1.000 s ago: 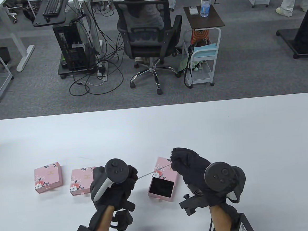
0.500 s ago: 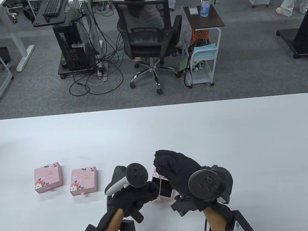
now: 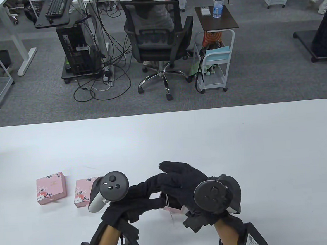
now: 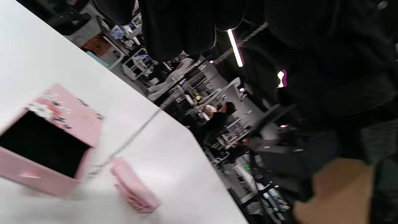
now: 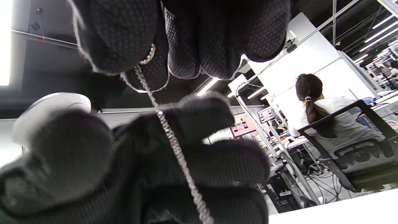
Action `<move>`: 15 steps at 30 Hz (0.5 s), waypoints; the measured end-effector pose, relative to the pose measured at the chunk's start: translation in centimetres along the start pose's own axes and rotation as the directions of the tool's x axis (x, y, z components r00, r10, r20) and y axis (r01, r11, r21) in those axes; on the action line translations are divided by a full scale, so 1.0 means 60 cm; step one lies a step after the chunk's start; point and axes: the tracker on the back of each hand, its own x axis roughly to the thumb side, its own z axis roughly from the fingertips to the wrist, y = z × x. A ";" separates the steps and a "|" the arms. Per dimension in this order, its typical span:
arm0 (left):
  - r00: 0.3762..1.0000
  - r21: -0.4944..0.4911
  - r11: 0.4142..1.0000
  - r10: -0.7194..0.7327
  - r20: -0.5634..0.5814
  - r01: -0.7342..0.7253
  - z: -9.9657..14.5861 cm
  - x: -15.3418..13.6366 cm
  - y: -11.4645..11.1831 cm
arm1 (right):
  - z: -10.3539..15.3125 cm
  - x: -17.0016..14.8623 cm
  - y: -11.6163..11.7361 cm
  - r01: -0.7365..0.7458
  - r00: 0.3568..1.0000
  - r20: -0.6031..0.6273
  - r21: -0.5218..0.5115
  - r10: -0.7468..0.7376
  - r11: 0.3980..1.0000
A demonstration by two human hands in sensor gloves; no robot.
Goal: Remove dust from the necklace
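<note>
The necklace (image 5: 174,146) is a thin silver chain. My right hand (image 3: 170,178) pinches its upper end between thumb and finger (image 5: 146,71), above the open pink box (image 3: 173,210). From there the chain (image 4: 130,137) hangs slanting down to the table beside the box (image 4: 46,149), ending near a small pink tag (image 4: 133,186). My left hand (image 3: 149,193) reaches right with its fingers (image 5: 217,161) stretched out under the right hand. The chain lies across them, thumb and fingers apart. Both hands hide most of the box in the table view.
Two closed pink floral boxes (image 3: 51,188) (image 3: 83,192) sit on the white table (image 3: 237,139) left of my hands. Beyond the far edge a person sits in an office chair (image 3: 158,41).
The chain was stretched taut between both hands. The right hand moved left over the open box, lifting its end. The left hand swung right and uncurled its fingers against the chain.
</note>
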 end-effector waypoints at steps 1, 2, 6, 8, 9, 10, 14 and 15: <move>1.000 0.014 1.000 0.023 0.006 -0.023 0.001 0.001 0.000 | 0.000 0.001 0.002 0.004 1.000 0.006 -0.004 -0.004 1.000; 0.998 0.041 0.997 0.059 0.006 -0.059 0.002 0.002 0.000 | 0.001 0.001 0.005 0.011 1.000 0.014 -0.012 -0.010 1.000; 0.992 0.133 0.983 0.126 -0.012 -0.123 0.007 -0.001 0.003 | 0.002 0.004 0.014 -0.011 1.000 0.005 -0.049 0.011 0.999; 0.991 0.164 0.978 0.134 -0.017 -0.129 0.010 -0.001 0.003 | 0.002 0.002 0.018 -0.003 1.000 0.006 -0.058 0.003 0.998; 0.991 0.182 0.975 0.135 -0.015 -0.130 0.011 0.000 0.003 | 0.003 0.001 0.019 0.007 1.000 0.004 -0.063 -0.007 0.998; 0.992 0.202 0.971 0.129 -0.013 -0.124 0.012 0.003 0.003 | 0.003 -0.002 0.021 0.029 1.000 0.004 -0.069 -0.029 0.997; 0.996 0.246 0.966 0.083 -0.009 -0.078 0.018 0.010 0.007 | 0.008 -0.015 0.024 0.124 0.992 -0.007 -0.096 -0.125 0.988; 0.997 0.253 0.964 0.078 0.000 -0.075 0.020 0.012 0.008 | 0.011 -0.020 0.024 0.143 0.989 -0.021 -0.100 -0.146 0.985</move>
